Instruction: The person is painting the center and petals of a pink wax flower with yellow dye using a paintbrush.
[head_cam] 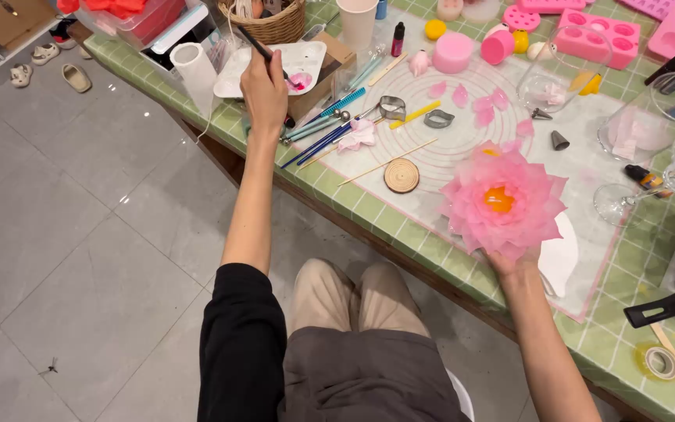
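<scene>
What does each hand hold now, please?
Left hand: closed on a brush over the paint tray.
Right hand: holding the pink flower from below.

Black long sleeve on the left arm, pushed up above the elbow, forearm bare below it. Right arm bare as far as visible, no sleeve in view. Dark grey top over the torso. Beige trousers over both knees. Both hands (264, 87) (516, 264) bare: no gloves, rings or watch visible.
</scene>
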